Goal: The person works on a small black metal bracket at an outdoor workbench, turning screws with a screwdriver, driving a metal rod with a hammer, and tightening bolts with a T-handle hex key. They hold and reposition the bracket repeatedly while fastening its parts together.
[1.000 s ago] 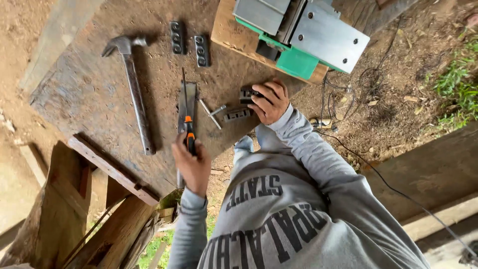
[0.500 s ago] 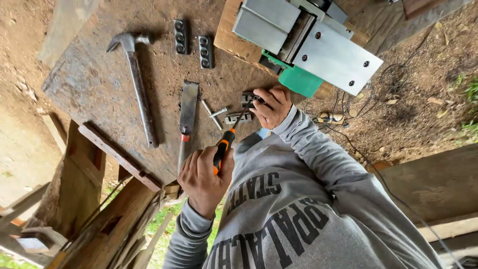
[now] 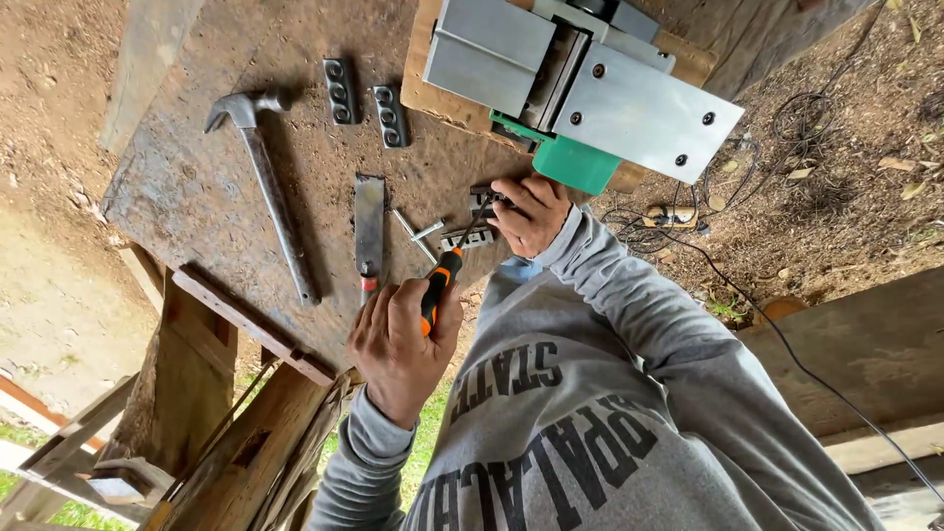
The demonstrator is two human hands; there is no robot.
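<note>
The left hand (image 3: 398,339) is curled in a tight grip around an orange screwdriver (image 3: 440,285). The right hand (image 3: 531,211) has its grip pinched on a small metal part (image 3: 482,202) on the desk (image 3: 197,187).

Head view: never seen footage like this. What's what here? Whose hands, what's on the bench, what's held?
There is one picture, from a camera worn on a person's head and looking down, so the grey sweatshirt at the bottom is the wearer's own chest. There is no robot, only two bare hands.

The left hand is closed around a screwdriver with an orange and black handle. Its tip points at a small metal part. The right hand has its fingers beside that part; whether they grip anything is unclear.

On the worn wooden bench lie a hammer, a flat metal blade, two slotted plates and a grey and green power tool.
</note>
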